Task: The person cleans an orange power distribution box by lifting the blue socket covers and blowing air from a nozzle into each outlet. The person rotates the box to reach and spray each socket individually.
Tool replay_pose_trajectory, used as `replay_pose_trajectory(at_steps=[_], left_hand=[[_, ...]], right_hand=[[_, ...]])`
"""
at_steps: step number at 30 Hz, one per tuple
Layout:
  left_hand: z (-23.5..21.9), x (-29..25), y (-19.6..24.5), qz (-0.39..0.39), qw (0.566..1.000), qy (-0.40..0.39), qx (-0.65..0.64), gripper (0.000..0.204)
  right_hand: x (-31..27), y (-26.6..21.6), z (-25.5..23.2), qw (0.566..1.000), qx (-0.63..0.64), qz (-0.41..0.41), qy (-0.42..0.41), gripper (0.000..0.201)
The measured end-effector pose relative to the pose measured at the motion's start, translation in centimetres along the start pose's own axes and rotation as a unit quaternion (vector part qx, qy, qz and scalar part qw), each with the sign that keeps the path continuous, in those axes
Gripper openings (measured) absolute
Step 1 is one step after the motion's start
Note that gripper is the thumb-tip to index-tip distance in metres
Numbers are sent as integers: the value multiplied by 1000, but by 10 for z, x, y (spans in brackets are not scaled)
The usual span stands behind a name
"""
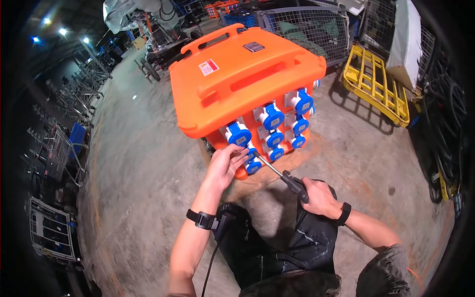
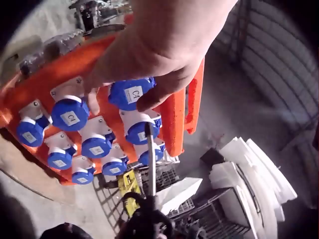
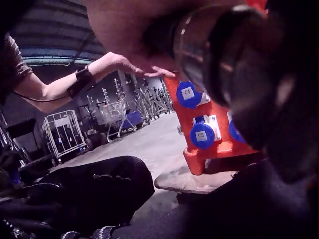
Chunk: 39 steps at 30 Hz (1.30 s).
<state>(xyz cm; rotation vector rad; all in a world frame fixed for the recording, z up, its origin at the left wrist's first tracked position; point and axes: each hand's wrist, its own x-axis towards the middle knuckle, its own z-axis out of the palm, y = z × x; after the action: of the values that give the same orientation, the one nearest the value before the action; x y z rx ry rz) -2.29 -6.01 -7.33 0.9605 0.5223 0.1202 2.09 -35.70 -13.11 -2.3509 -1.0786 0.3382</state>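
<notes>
Right hand (image 1: 322,198) grips the driver (image 1: 295,188) by its black handle; shaft reaches left to the near-left caps (image 1: 239,137). Tip contact: can't tell. Left hand (image 1: 225,166) loosely spread by the C4 cap, fingers slightly bent; firmness of any touch unclear. Orange box (image 1: 232,54) sits ahead of my knees, on a board (image 1: 257,183).

Driver: likely stiff, modest weight; best held by the handle. Caps: probably hard, slick plastic; take by the rims. Box: looks rigid, heavy; lift by near and far grip bars.

The left hand (image 1: 223,167) reaches forward, fingers extended; the right hand (image 1: 321,199) curls nearer the lap.
</notes>
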Motion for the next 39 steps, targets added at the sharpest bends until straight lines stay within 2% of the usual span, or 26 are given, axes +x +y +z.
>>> replay_pose_trajectory(at_steps=[3,5,7,8,11,12,17,20,22,25,30,32,39], left_hand=[[4,-3,-2,-7,998,-2,-64,31],[-1,3,1,-14,998,-2,-61,38],[5,3,5,-9,998,35,-50,45],[5,7,2,30,999,25,-27,47],[8,15,0,-3,999,23,35,63],[6,18,-1,-12,999,-1,35,67],[-3,19,-3,-14,999,-24,35,67],[2,18,-2,-3,997,19,81,69],[5,18,-5,18,989,63,129,70],[6,18,-4,12,984,87,154,70],[3,20,-4,4,984,77,163,66],[5,20,-2,6,983,81,166,67],[18,9,2,-3,986,94,139,63]], right_hand=[[2,1,4,1000,2,-9,5,36],[3,2,6,1000,4,-7,4,34],[4,1,7,1000,6,-6,5,33],[4,-1,6,1000,17,-4,11,31],[4,-8,0,999,32,-11,25,27],[4,-12,-3,998,36,-24,37,27],[14,-12,-9,996,30,-49,65,26],[20,-6,-5,999,17,10,42,28],[18,-9,-4,999,18,5,47,29],[15,-14,-5,999,14,-4,48,29],[14,-16,-3,999,12,21,32,29],[12,-16,-4,999,14,-6,47,28],[3,-18,-8,999,15,4,39,27]])
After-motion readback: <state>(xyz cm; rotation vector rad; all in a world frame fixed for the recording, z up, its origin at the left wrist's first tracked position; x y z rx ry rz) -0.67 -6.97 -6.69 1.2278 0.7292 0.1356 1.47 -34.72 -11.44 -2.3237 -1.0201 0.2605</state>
